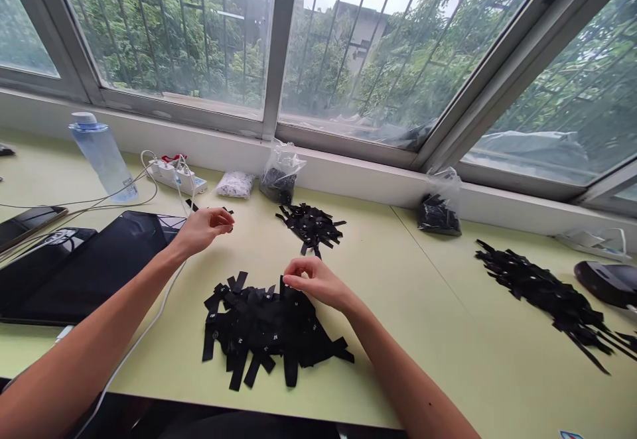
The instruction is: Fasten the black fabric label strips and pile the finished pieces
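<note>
A heap of short black fabric strips [263, 326], several with a white letter M printed on them, lies in front of me near the table's front edge. At the heap's far side my right hand [318, 281] is closed, thumb and fingertips pinched on the end of a black strip [282, 288]. My left hand [205, 230] hovers farther back and to the left, its fingers curled against the thumb. Whatever lies between those fingertips is too small to make out. Bits of black strip show on the table just behind this hand.
Another pile of black strips [313, 224] lies farther back, and a long one [542, 290] at right. Clear bags [279, 177] of black pieces, a power strip [176, 175] and a blue water bottle [105, 157] stand by the window. A dark tablet [94, 273] and white cable are at left.
</note>
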The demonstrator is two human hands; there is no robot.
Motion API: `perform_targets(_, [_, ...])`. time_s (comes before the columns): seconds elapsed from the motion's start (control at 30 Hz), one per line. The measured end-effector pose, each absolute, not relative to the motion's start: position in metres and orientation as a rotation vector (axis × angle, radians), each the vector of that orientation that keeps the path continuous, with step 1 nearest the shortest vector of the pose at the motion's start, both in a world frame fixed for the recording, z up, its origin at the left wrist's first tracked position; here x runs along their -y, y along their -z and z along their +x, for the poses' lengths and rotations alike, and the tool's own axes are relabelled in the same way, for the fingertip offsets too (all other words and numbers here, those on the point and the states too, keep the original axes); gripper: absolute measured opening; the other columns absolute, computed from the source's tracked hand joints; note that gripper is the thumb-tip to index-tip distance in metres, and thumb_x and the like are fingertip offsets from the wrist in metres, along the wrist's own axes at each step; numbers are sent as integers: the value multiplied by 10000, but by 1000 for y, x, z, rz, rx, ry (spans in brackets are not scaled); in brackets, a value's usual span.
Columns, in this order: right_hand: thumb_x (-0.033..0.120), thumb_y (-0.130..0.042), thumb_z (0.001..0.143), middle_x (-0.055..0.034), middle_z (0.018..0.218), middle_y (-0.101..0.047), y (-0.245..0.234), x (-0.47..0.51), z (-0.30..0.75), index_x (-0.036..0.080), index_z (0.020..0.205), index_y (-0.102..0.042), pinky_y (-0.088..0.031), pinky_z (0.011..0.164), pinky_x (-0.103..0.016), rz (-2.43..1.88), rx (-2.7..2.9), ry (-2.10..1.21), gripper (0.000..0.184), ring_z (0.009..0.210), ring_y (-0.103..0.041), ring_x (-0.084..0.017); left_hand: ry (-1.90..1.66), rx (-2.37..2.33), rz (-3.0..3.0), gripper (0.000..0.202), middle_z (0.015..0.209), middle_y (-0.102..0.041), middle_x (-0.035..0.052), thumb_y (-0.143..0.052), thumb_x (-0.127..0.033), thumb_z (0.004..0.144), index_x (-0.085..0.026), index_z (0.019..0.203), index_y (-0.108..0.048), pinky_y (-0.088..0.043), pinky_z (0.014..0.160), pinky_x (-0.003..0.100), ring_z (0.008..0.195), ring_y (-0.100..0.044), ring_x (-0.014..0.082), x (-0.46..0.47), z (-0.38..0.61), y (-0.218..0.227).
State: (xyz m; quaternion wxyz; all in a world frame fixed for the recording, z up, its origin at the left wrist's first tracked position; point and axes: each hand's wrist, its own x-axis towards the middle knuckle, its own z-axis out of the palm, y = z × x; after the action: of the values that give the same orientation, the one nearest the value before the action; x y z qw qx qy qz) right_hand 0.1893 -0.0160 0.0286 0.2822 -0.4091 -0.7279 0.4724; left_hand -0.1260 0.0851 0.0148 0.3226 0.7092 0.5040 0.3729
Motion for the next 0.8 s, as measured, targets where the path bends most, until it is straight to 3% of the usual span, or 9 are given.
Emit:
perform_targets(0.1, [345, -665, 896, -4, 809, -647, -27, 13, 192, 189, 827, -699, -414, 739, -278, -1016, 1777, -1383, 174, 779, -556, -150, -1043, -1527, 2133, 99, 862, -766, 57, -666, -269, 820, -215, 871, -730, -550, 789, 350, 807, -728, 239, -86, -127, -15])
perform_targets(0.2, [355, -680, 889, -13, 796, -654, -25, 12, 191, 187, 835, -702, -425, 767, -292, -961, 1639, -1450, 178, 788, -570, -160, -1098, -1554, 2327, 143, 971, -762, 68, -612, -215, 852, -216, 914, -741, -539, 833, 363, 861, -718, 248, -83, -123, -19])
perform_targets(0.27, [344, -695, 883, -14, 772, -650, -24, 12, 190, 185, 835, -703, -426, 766, -301, -935, 1557, -1488, 166, 766, -571, -161, -1154, -1507, 2355, 156, 1039, -754, 65, -612, -241, 879, -221, 966, -740, -534, 850, 361, 888, -712, 242, -74, -113, -26])
perform_targets(0.4, [329, -720, 876, -28, 797, -666, -26, 13, 187, 186, 858, -701, -436, 780, -322, -841, 1388, -1562, 146, 760, -597, -168, -1100, -1164, 2233, 224, 991, -760, 51, -593, -366, 943, -214, 1001, -747, -548, 782, 300, 854, -701, 197, -44, -77, -40])
perform_targets(0.53, [335, -719, 882, -40, 809, -682, -29, 13, 186, 186, 854, -691, -438, 766, -326, -766, 1319, -1572, 154, 747, -607, -171, -908, -825, 2046, 314, 1053, -758, 59, -520, -420, 992, -213, 1039, -751, -549, 844, 293, 981, -688, 199, -15, -48, -46])
perform_targets(0.67, [355, -695, 906, -43, 786, -687, -30, 14, 183, 189, 847, -671, -434, 743, -318, -731, 1287, -1564, 177, 722, -597, -165, -799, -646, 1915, 257, 1098, -747, 60, -640, -389, 931, -209, 1085, -740, -533, 915, 321, 993, -684, 199, -1, -36, -41])
perform_targets(0.8, [378, -685, 911, -35, 774, -675, -31, 16, 179, 197, 843, -636, -446, 744, -323, -713, 1265, -1542, 199, 711, -586, -161, -815, -611, 1854, 210, 1035, -755, 57, -715, -344, 875, -197, 1019, -756, -524, 906, 324, 952, -685, 197, 4, -30, -36])
